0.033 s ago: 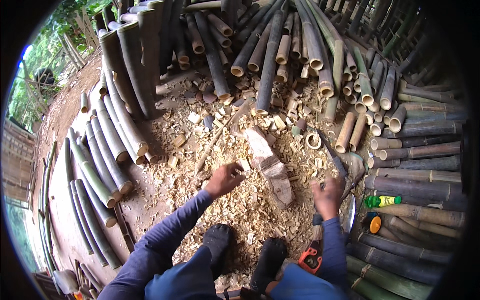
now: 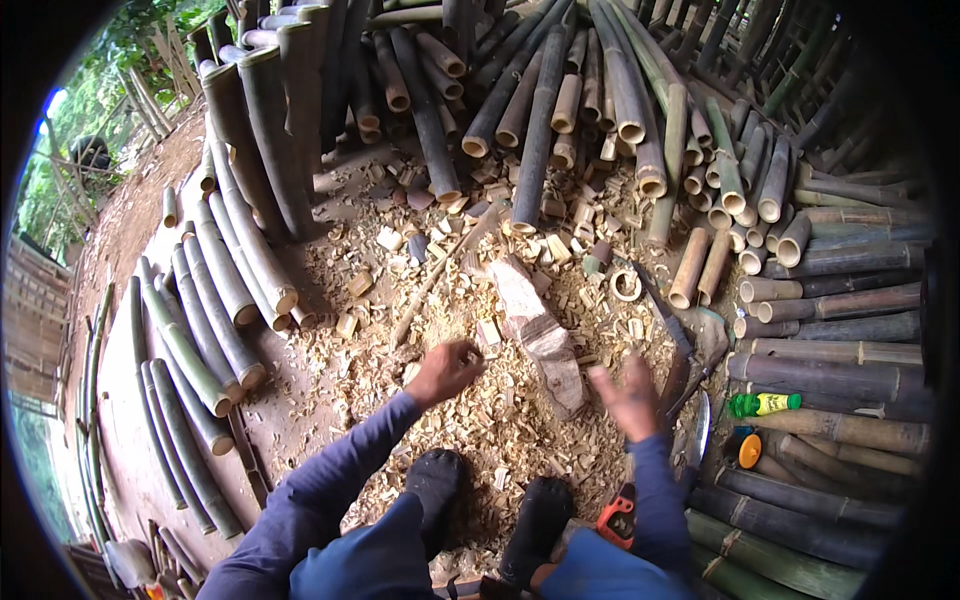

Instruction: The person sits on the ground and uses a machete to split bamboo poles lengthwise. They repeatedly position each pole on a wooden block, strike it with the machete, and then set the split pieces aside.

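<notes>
Down at the lower edge of the frame, your two dark shoes (image 2: 436, 492) rest on pale bamboo shavings (image 2: 500, 420). Just above, your left hand (image 2: 443, 371) curls narrow onto the shavings at centre; whether it grips anything, you cannot tell. Your right hand (image 2: 628, 398) is blurred, fingers spread wide, beside the chunky pale wooden chopping block (image 2: 540, 335). Farther up, cut grey-green bamboo poles (image 2: 540, 110) fan across the top.
</notes>
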Action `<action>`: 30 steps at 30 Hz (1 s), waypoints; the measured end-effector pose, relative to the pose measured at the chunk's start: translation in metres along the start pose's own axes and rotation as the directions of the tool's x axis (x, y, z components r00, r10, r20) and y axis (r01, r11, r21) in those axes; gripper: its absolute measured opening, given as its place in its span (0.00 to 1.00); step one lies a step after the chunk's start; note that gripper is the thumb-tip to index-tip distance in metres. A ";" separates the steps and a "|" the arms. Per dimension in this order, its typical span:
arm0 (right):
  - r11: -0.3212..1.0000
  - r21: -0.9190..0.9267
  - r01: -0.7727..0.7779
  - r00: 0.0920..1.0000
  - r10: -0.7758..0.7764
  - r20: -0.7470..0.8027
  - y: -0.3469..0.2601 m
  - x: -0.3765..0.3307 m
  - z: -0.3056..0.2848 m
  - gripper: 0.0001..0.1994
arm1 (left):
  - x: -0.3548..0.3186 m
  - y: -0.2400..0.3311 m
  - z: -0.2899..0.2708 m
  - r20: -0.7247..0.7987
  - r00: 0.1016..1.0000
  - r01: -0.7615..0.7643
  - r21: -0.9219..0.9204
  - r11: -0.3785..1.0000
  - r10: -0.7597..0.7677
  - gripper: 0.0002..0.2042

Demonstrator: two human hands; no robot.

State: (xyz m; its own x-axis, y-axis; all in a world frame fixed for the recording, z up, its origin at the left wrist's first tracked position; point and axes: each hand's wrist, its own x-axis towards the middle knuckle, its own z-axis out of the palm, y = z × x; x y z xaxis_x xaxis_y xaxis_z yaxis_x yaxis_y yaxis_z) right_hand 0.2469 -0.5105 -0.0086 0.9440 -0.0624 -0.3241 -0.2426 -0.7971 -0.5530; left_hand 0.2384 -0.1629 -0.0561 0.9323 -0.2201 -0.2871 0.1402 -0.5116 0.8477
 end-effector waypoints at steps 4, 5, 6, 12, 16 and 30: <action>0.890 -0.450 0.076 0.994 -0.032 0.104 -0.008 0.008 0.068 0.62 | -0.093 -0.050 0.023 0.117 0.975 0.170 0.150 0.974 -0.188 0.20; 0.808 -0.584 0.078 0.993 -0.116 -0.029 0.012 0.009 0.080 0.61 | -0.123 -0.049 0.021 0.159 0.923 0.330 0.133 0.934 -0.349 0.21; 0.911 -0.409 0.059 0.994 -0.015 0.110 -0.003 0.005 0.083 0.60 | -0.176 -0.087 0.018 0.095 0.912 0.396 0.049 0.917 -0.398 0.18; 0.972 -0.235 0.029 1.000 -0.030 0.000 0.002 -0.059 0.123 0.57 | -0.341 -0.138 0.018 -0.016 0.652 0.757 -0.051 0.652 -0.758 0.17; 0.997 0.074 -0.026 0.995 0.018 0.100 0.037 -0.100 0.047 0.34 | -0.391 -0.141 0.037 -0.007 0.576 0.809 -0.137 0.571 -0.818 0.17; 0.941 -0.111 -0.319 0.947 0.321 -0.001 0.163 -0.303 0.009 0.25 | -0.470 -0.167 0.079 0.000 0.586 0.776 -0.289 0.561 -0.810 0.16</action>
State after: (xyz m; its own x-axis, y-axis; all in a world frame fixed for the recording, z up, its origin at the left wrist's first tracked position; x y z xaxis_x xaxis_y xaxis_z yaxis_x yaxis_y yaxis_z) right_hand -0.0808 -0.6157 -0.0075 0.8163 -0.3154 -0.4839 -0.5047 -0.7969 -0.3320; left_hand -0.2497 -0.0396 -0.0976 0.4327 0.2858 -0.8551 0.8983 -0.2175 0.3818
